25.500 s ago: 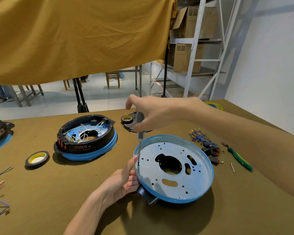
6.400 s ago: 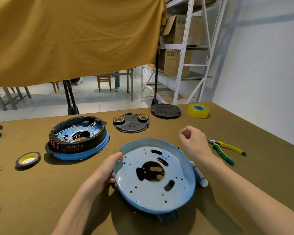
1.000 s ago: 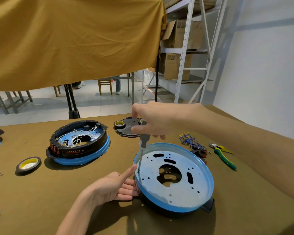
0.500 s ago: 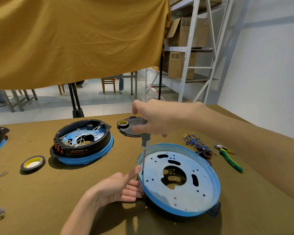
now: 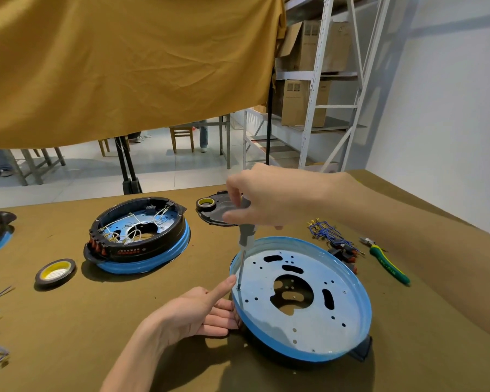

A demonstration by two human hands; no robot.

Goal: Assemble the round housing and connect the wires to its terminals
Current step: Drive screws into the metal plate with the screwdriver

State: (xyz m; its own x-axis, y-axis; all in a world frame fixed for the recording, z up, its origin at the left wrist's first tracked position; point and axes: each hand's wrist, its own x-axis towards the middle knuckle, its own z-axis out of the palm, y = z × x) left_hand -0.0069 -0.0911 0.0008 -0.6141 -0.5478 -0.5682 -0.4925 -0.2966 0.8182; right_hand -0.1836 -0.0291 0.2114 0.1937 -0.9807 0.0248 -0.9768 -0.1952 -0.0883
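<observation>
An olive-brown cloth-covered counter [image 5: 68,349] carries 2 round housings: a bare blue-rimmed one [image 5: 303,343] near right and a wired one [image 5: 139,244] far left. A tape roll [image 5: 55,273] lies near the wired one, a black lid [image 5: 218,210] sits farther back, and blue wires [image 5: 323,227] and green-handled pliers [image 5: 388,264] lie right.

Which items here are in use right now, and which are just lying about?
In use: screwdriver gripped by right hand; blue plate steadied by left hand.

Lying about: wired housing, tape roll, black cover, pliers, blue wires.
</observation>
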